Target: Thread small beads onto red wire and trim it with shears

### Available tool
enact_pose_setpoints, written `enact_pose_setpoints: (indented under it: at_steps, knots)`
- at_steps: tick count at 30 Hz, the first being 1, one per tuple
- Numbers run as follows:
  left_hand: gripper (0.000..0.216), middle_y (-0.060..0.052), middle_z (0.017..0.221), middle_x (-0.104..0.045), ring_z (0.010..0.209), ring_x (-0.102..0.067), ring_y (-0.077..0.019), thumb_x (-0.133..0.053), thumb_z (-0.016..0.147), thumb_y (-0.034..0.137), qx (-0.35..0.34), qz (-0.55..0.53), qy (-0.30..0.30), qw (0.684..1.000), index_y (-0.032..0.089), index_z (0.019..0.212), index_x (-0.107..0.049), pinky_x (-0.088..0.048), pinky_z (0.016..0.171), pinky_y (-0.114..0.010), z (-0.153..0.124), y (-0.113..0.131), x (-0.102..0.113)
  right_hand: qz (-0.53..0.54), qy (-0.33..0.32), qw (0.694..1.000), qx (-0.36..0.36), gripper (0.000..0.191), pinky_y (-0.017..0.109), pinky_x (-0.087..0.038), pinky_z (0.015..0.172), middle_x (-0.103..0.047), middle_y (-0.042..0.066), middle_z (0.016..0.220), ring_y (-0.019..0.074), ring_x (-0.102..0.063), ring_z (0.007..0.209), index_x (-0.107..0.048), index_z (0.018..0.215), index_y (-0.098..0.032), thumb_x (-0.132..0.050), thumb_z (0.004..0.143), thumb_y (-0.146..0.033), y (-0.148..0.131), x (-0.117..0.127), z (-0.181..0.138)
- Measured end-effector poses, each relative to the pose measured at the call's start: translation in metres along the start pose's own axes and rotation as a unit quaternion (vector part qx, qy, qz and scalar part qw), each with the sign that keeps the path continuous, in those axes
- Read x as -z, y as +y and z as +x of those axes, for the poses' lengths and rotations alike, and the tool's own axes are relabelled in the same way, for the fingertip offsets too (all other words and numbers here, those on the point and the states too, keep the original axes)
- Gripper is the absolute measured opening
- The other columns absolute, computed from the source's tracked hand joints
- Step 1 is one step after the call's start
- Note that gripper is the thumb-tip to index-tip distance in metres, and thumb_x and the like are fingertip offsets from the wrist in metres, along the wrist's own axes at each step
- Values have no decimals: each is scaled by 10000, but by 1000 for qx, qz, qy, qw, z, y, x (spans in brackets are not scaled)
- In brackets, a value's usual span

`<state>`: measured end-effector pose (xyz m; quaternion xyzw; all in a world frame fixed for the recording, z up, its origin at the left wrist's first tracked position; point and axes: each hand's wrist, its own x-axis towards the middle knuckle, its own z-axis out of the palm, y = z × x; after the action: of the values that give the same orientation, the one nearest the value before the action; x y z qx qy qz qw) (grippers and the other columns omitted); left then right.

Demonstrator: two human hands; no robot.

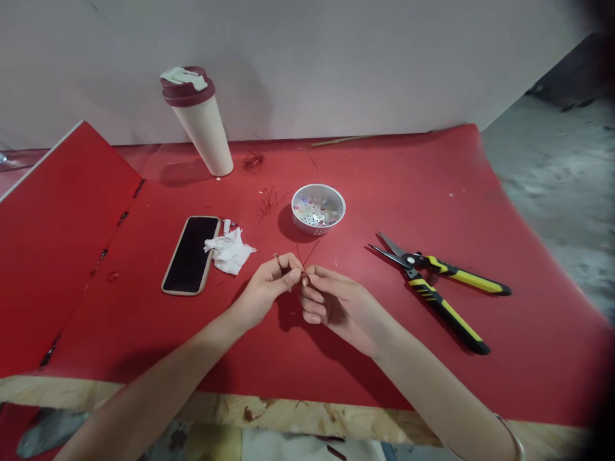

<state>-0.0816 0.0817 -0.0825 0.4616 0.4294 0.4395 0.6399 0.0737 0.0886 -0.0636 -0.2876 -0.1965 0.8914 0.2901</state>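
Note:
My left hand (271, 282) and my right hand (336, 298) meet above the red table covering, fingertips almost touching. Between them they pinch a thin red wire (310, 255), whose two loose ends stick up and spread apart above the fingers. A small reddish bit sits at the pinch, too small to make out. Just beyond the hands stands a round perforated metal bowl (318, 227) with small coloured and clear beads in it. A ring of red wire or beads circles a finger of my left hand.
Yellow-black snips (423, 269) lie with blades apart on the right. To the left are a phone (189, 256) and crumpled tissue (231, 251). Behind stand a lidded cup (204, 131) and tangles of red wire (253, 161). A red panel (62, 237) rises at far left.

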Motion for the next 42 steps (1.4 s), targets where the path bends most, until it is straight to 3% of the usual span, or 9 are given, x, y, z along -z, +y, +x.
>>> enact_pose_setpoints:
  at_steps: [5,11,23,34,38,42]
  knots:
    - [257,22,653,-432,588,-349,-90,-581,791,374,-2,-12,-30,999,158,670,-516,-299,591,-234,1,1,2,49,-16,998,-41,121,206,-295,472,-378,-48,574,63,-301,495,-526,706,-152,-548,824,-172,0,3,1]
    - [255,-11,693,-502,629,-428,-107,-591,783,390,5,-27,-58,998,160,691,-534,-337,616,-240,2,-2,4,56,-13,996,-74,126,187,-272,443,-340,-55,555,56,-270,488,-520,689,-143,-583,798,-157,-3,3,-1]
    - [242,-30,728,-545,673,-483,-122,-590,791,377,-1,-33,-59,998,161,695,-537,-372,645,-247,1,-3,7,68,-39,994,-73,117,176,-312,470,-308,-62,581,53,-267,507,-527,703,-136,-605,790,-140,-1,3,0]
    - [245,6,703,-476,635,-417,-96,-571,808,371,-12,9,-67,998,156,704,-516,-335,625,-233,0,0,5,64,-34,994,-76,103,181,-312,466,-327,-62,545,52,-269,483,-544,684,-132,-586,778,-120,-1,7,0]
    - [243,18,674,-462,607,-393,-88,-568,812,355,7,11,-52,999,155,688,-510,-322,610,-228,0,1,5,55,0,997,-47,86,187,-314,478,-372,-54,571,52,-295,496,-564,706,-133,-606,781,-136,2,5,1]
    - [208,18,674,-477,587,-408,-83,-566,814,310,38,-98,-19,994,159,686,-502,-328,599,-225,1,0,3,-18,5,1000,10,122,211,-314,496,-467,-23,642,59,-354,512,-606,771,-146,-561,840,-236,3,3,1]
